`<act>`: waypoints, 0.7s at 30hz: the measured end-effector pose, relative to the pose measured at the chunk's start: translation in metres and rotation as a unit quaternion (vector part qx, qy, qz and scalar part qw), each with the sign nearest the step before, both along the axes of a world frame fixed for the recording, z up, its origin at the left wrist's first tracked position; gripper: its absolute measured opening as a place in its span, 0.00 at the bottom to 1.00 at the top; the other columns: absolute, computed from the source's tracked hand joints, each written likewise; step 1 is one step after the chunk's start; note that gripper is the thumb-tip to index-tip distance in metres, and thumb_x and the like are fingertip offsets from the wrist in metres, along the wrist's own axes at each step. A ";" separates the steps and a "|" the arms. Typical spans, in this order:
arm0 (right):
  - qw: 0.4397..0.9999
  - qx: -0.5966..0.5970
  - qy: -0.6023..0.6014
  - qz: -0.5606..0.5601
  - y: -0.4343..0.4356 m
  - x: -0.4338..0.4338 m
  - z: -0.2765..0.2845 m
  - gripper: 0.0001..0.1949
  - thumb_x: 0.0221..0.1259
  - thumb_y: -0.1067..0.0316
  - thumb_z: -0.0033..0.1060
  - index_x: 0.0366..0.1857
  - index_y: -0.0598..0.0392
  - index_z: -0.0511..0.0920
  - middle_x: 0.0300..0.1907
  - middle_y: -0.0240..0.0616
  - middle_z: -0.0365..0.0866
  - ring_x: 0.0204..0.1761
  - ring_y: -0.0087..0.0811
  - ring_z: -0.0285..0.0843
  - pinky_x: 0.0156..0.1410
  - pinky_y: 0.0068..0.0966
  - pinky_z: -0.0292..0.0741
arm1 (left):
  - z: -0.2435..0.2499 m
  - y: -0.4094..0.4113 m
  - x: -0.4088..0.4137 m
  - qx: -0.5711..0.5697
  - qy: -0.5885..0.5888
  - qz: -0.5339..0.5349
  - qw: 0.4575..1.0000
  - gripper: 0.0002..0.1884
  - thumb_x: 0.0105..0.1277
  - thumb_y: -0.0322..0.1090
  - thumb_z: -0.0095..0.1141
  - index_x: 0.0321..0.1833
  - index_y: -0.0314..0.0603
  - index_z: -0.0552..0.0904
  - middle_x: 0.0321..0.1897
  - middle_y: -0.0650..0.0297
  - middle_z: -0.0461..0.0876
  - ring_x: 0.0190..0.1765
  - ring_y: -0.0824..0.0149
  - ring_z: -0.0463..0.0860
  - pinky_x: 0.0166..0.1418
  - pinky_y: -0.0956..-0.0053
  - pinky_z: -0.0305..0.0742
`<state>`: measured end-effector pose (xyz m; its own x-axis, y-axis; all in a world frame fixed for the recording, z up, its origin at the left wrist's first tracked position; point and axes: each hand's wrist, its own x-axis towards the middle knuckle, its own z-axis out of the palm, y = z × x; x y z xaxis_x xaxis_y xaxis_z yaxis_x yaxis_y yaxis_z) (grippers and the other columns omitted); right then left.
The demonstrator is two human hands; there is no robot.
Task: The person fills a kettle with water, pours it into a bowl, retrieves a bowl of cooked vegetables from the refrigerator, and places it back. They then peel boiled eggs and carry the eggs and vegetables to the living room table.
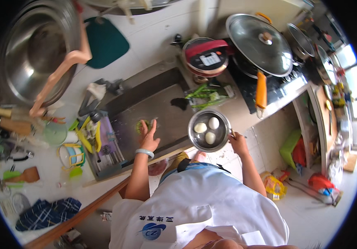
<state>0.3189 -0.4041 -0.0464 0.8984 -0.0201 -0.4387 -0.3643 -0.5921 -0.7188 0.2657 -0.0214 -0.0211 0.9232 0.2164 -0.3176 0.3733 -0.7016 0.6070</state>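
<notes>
My right hand (238, 142) grips the handle of a small steel saucepan (192, 140), held at the sink's near right edge. Three pale, peeled-looking eggs (210, 138) lie in it. My left hand (149, 137), a pale bangle (145, 153) at its wrist, reaches over the steel sink (169, 102) with fingers spread. Just past its fingertips is a round green item (141, 126) in the basin, partly covered by the fingers; whether they touch it cannot be told. Green vegetable stalks in clear plastic (208, 97) lie on the counter beyond the saucepan.
A red-handled round appliance (206, 59) stands behind the sink. Right of it, a large lidded pan (259, 45) with an orange handle sits on the black hob (250, 99). Left are a purple and grey rack (108, 137), a yellow-handled cup (72, 155) and a large steel basin (15, 59).
</notes>
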 end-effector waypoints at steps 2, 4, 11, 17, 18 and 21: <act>1.000 0.023 0.005 -0.005 0.004 0.003 0.010 0.12 0.60 0.60 0.54 0.33 0.60 0.77 0.18 0.38 0.75 0.17 0.27 0.71 0.22 0.29 0.68 | -0.023 0.033 -0.013 -0.297 -0.052 0.004 0.953 0.36 0.61 0.40 0.56 0.72 0.57 0.54 0.72 0.56 0.48 0.73 0.55 0.50 0.70 0.52 0.48; 0.999 0.035 0.002 -0.002 -0.008 0.003 -0.007 0.13 0.60 0.60 0.54 0.33 0.61 0.76 0.20 0.38 0.76 0.15 0.27 0.71 0.19 0.27 0.67 | 0.015 0.033 -0.015 -0.529 -0.007 0.109 0.842 0.34 0.64 0.48 0.50 0.71 0.50 0.54 0.71 0.55 0.51 0.72 0.55 0.53 0.69 0.50 0.50; 0.997 0.042 0.038 0.047 -0.005 0.020 0.004 0.13 0.61 0.61 0.52 0.40 0.61 0.75 0.20 0.38 0.76 0.05 0.23 0.60 0.08 0.22 0.56 | 0.059 0.036 -0.069 -0.710 -0.127 0.204 0.662 0.39 0.65 0.65 0.34 0.70 0.44 0.56 0.69 0.56 0.56 0.69 0.56 0.60 0.67 0.54 0.58; 0.990 0.076 -0.065 0.100 -0.036 0.023 -0.030 0.15 0.58 0.68 0.56 0.49 0.62 0.75 0.33 0.42 0.81 0.28 0.26 0.76 0.32 0.25 0.74 | 0.055 0.070 -0.171 -0.418 -0.196 0.504 0.730 0.37 0.65 0.59 0.47 0.71 0.50 0.53 0.70 0.55 0.52 0.65 0.54 0.65 0.60 0.58 0.67; 0.989 0.078 -0.079 0.096 -0.056 0.028 -0.054 0.18 0.59 0.69 0.54 0.52 0.63 0.72 0.35 0.43 0.81 0.29 0.28 0.77 0.34 0.26 0.74 | 0.057 0.080 -0.193 -0.352 -0.256 0.565 0.701 0.36 0.64 0.54 0.52 0.71 0.52 0.54 0.67 0.58 0.58 0.62 0.56 0.68 0.56 0.59 0.70; 0.979 -0.108 -0.086 0.147 -0.041 0.032 -0.001 0.15 0.59 0.65 0.54 0.48 0.60 0.73 0.28 0.49 0.79 0.27 0.40 0.77 0.35 0.35 0.73 | 0.055 0.138 -0.297 -0.170 -0.340 0.692 0.614 0.37 0.62 0.50 0.55 0.71 0.54 0.53 0.52 0.65 0.70 0.45 0.66 0.72 0.47 0.63 0.71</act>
<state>0.3505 -0.4452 -0.0478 0.9394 0.1761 -0.2940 -0.0387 -0.7979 -0.6015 -0.0311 0.1162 0.0336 -0.1268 0.9704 -0.2054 0.0488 0.2129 0.9759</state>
